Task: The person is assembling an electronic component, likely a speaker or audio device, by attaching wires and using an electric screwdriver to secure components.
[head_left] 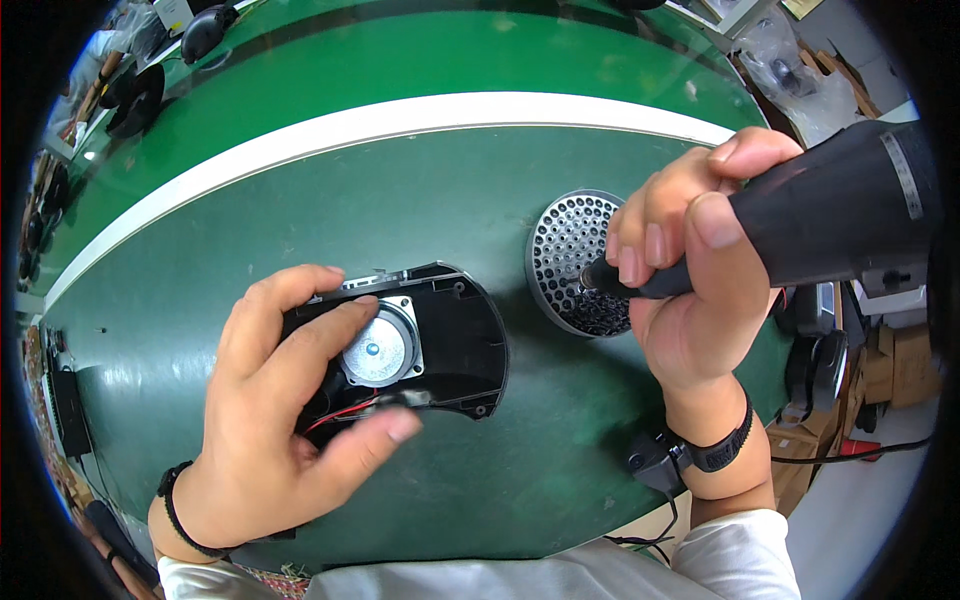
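Note:
A black plastic housing with a rounded right end lies on the green table, its inside facing up. Inside it sits a round silver speaker on a square metal frame, with red and black wires beside it. My left hand grips the housing from the left, a fingertip against the speaker's edge and the thumb at the near side. A black electric screwdriver is held in my right hand. Its tip points down into a round grey screw tray with many holes and a heap of dark screws.
A white strip runs across the green table. Black devices and cardboard boxes stand off the right edge. A black adapter with a cable lies at the far left. A strapped black device is on my right wrist.

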`<action>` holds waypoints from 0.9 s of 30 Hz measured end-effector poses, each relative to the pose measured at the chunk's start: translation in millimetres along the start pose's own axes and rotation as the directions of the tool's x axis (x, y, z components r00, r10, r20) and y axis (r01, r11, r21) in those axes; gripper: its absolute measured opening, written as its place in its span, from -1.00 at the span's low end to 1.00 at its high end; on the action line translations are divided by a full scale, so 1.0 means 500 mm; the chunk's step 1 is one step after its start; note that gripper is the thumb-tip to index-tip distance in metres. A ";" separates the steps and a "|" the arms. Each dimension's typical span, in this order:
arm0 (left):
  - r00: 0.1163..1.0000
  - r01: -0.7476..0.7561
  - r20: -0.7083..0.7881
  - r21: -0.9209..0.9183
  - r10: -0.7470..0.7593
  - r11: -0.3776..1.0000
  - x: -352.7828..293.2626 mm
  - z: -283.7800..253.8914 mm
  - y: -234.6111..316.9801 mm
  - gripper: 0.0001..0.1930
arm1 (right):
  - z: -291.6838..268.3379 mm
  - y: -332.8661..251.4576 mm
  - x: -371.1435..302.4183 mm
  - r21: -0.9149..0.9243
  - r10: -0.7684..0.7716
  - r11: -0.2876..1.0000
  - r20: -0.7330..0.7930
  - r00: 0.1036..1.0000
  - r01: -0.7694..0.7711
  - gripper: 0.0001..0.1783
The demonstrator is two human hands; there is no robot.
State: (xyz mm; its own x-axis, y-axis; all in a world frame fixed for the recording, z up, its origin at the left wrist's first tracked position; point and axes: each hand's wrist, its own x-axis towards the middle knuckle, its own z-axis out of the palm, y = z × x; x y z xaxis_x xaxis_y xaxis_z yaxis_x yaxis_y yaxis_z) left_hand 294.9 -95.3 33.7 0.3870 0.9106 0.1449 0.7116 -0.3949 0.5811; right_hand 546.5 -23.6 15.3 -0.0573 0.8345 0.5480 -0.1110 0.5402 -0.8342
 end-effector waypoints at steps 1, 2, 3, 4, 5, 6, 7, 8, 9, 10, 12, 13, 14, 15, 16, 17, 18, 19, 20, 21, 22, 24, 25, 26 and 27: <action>1.000 0.006 -0.001 0.001 -0.006 1.000 -0.002 0.002 0.000 -0.46 | 0.001 0.001 0.000 0.004 0.003 1.000 0.003 1.000 -0.003 -0.52; 1.000 -0.022 -0.008 0.031 0.022 0.999 -0.005 0.005 -0.002 -0.41 | 0.001 0.002 0.000 -0.033 -0.003 0.999 -0.011 1.000 0.003 -0.54; 0.999 -0.042 -0.011 0.062 0.043 0.997 -0.012 0.005 -0.005 -0.35 | 0.006 0.004 -0.002 -0.065 -0.004 0.998 -0.024 1.000 0.003 -0.55; 0.998 -0.063 -0.010 0.095 0.064 0.993 -0.015 0.005 -0.005 -0.33 | 0.004 0.004 -0.004 -0.036 0.004 0.999 -0.027 1.000 -0.005 -0.54; 0.999 -0.047 -0.009 0.099 0.048 0.994 -0.020 0.010 -0.008 -0.33 | -0.001 0.002 -0.005 -0.007 0.014 1.000 -0.028 1.000 -0.014 -0.54; 0.996 -0.081 -0.019 0.108 0.083 0.991 -0.019 0.014 -0.013 -0.34 | -0.003 0.002 -0.004 0.038 0.023 0.999 -0.042 0.999 -0.021 -0.49; 0.993 -0.114 -0.028 0.117 0.118 0.987 -0.018 0.015 -0.016 -0.35 | -0.003 -0.003 -0.003 0.047 0.021 0.999 -0.038 0.999 -0.019 -0.44; 0.994 -0.098 -0.030 0.118 0.102 0.988 -0.016 0.012 -0.014 -0.38 | -0.008 -0.009 0.003 0.102 0.004 0.995 -0.042 0.999 0.000 -0.44; 0.996 -0.081 -0.033 0.119 0.085 0.990 -0.019 0.011 -0.019 -0.38 | -0.013 -0.014 0.005 0.154 -0.005 0.988 -0.046 0.999 0.012 -0.43; 0.994 -0.099 -0.028 0.117 0.103 0.988 -0.021 0.008 -0.020 -0.38 | -0.010 -0.036 0.012 0.184 -0.034 0.982 -0.028 0.999 0.039 -0.43; 0.995 -0.091 -0.040 0.106 0.096 0.990 -0.024 0.009 -0.020 -0.38 | -0.011 -0.085 0.025 0.253 -0.081 0.964 -0.027 0.996 0.085 -0.63; 0.995 -0.087 -0.044 0.101 0.092 0.991 -0.025 0.008 -0.021 -0.38 | -0.015 -0.104 0.025 0.290 -0.098 0.951 -0.044 0.994 0.106 -0.83; 0.994 -0.101 -0.032 0.102 0.104 0.990 -0.025 0.005 -0.022 -0.38 | -0.010 -0.107 0.025 0.287 -0.096 0.952 -0.038 0.995 0.103 -0.83; 0.994 -0.108 -0.020 0.111 0.111 0.988 -0.024 0.003 -0.022 -0.38 | -0.037 -0.119 0.014 0.313 -0.076 0.946 -0.022 0.997 0.079 -0.84; 0.994 -0.099 -0.026 0.114 0.103 0.988 -0.023 -0.001 -0.021 -0.38 | -0.043 -0.129 -0.002 0.338 -0.056 0.940 -0.006 0.998 0.055 -0.84; 0.997 -0.071 -0.029 0.064 0.073 0.995 -0.020 -0.006 -0.016 -0.42 | -0.040 -0.138 -0.018 0.362 -0.038 0.932 0.010 0.999 0.032 -0.84; 0.998 -0.048 -0.030 0.008 0.049 0.999 -0.019 -0.009 -0.012 -0.45 | -0.023 -0.139 -0.018 0.377 -0.020 0.926 0.024 1.000 0.009 -0.84; 0.998 -0.048 -0.033 0.006 0.048 0.999 -0.018 -0.005 -0.018 -0.45 | -0.033 -0.150 -0.024 0.392 -0.002 0.920 0.038 0.999 -0.013 -0.83; 0.996 -0.055 -0.066 -0.049 0.052 0.997 -0.016 0.002 -0.029 -0.49 | -0.037 -0.158 -0.028 0.407 0.014 0.913 0.051 0.999 -0.034 -0.83; 0.994 -0.064 -0.100 -0.100 0.054 0.993 -0.014 0.003 -0.035 -0.52 | -0.009 -0.156 -0.028 0.425 0.030 0.904 0.064 0.997 -0.055 -0.82; 0.998 0.031 -0.058 -0.136 -0.039 0.990 -0.012 -0.003 -0.027 -0.57 | -0.035 -0.171 -0.040 0.442 0.045 0.894 0.077 0.996 -0.075 -0.81; 0.996 0.092 0.037 -0.204 -0.086 0.975 0.002 -0.021 -0.030 -0.58 | -0.021 -0.174 -0.044 0.472 0.078 0.874 0.102 0.992 -0.117 -0.78; 0.983 0.159 0.132 -0.265 -0.127 0.951 0.010 -0.029 -0.038 -0.59 | -0.056 -0.204 -0.056 0.486 0.092 0.863 0.119 0.989 -0.139 -0.77; 0.977 0.181 0.167 -0.316 -0.133 0.931 0.017 -0.032 -0.043 -0.60 | -0.081 -0.207 -0.070 0.499 0.107 0.851 0.136 0.985 -0.161 -0.75; 0.977 0.181 0.164 -0.315 -0.135 0.932 0.022 -0.034 -0.043 -0.60 | -0.070 -0.202 -0.061 0.514 0.121 0.838 0.152 0.981 -0.183 -0.74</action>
State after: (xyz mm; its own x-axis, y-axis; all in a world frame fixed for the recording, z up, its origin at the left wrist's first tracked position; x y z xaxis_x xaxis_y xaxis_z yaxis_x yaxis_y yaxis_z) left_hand 274.0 -74.7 36.3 0.3786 0.9230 -0.0682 0.5485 -0.1644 0.8198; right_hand 594.4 -99.7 80.9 -0.2201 0.8677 0.4458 -0.5921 0.2444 -0.7680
